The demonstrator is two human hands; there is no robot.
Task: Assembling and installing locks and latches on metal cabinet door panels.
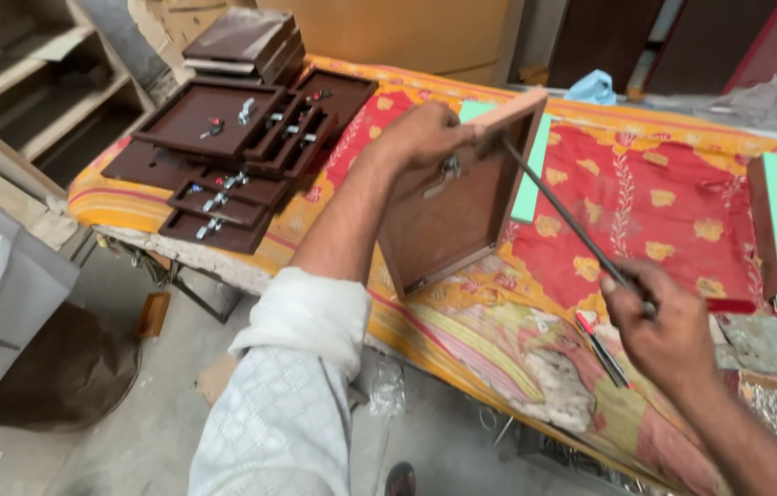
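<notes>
The left arm wears a white sleeve [292,386], seemingly faintly checked, rolled near the elbow; the right forearm is bare.

Grey floor [131,432], wood shelves [30,92] left

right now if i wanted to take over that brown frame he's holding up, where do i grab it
Take the brown frame by its lower left edge, coming from the near, left side. It stands tilted on the cloth-covered table, open back facing the camera. The left hand already has its grip on the top rail, and the long metal tool in the right hand works the upper right corner, so those parts are taken.
</notes>
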